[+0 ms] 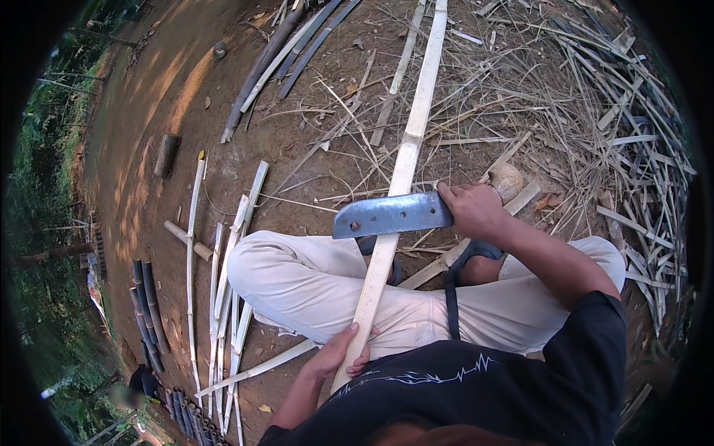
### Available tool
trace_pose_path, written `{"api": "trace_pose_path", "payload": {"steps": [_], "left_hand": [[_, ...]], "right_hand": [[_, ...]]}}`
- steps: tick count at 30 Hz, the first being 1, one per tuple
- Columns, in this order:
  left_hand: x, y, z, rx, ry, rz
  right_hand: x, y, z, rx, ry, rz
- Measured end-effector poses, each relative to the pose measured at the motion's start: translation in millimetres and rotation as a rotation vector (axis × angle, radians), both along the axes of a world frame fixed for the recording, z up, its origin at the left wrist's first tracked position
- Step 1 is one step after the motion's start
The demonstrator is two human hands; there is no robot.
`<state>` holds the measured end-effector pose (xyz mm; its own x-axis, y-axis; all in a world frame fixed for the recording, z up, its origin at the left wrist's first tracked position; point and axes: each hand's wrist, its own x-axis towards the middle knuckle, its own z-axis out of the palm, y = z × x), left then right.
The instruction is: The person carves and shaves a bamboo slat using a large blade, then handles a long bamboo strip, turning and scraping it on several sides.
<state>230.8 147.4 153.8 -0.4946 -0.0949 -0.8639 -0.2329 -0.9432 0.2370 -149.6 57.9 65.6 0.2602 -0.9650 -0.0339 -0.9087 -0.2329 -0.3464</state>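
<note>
A long pale split-bamboo strip runs from my waist, across my lap, and away over the ground ahead. Near its close end my left hand is wrapped round it, the fingers curled over the edge. My right hand grips a broad cleaver-like knife, its handle hidden in the fist. The wide metal blade, with several holes through it, lies crosswise over the strip and points left. Whether the edge touches the bamboo I cannot tell.
Finished-looking pale strips lie to the left, beside dark bamboo poles. Fine shavings cover the ground ahead and right, with a heap of split pieces at the far right. A round brown husk-like object sits behind my right hand.
</note>
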Motion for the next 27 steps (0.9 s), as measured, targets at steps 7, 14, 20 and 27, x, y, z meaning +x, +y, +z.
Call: {"api": "trace_pose_path", "payload": {"steps": [7,14,20,27], "left_hand": [[-5.3,5.4,3.8,-0.027,-0.045,0.074],[1.8,18.2,5.8,-0.058,-0.123,0.013],[39.7,43.6,14.9,-0.248,-0.219,-0.296],[25.3,17.8,47.4,-0.498,-0.445,-1.037]], "right_hand": [[12.9,-6.3,24.9,0.282,-0.101,-0.196],[9.4,-10.7,32.3,0.254,-0.075,-0.229],[22.8,-11.7,2.4,0.315,-0.568,-0.514],[48.7,-26.6,-15.6,0.670,-1.336,-0.831]]}}
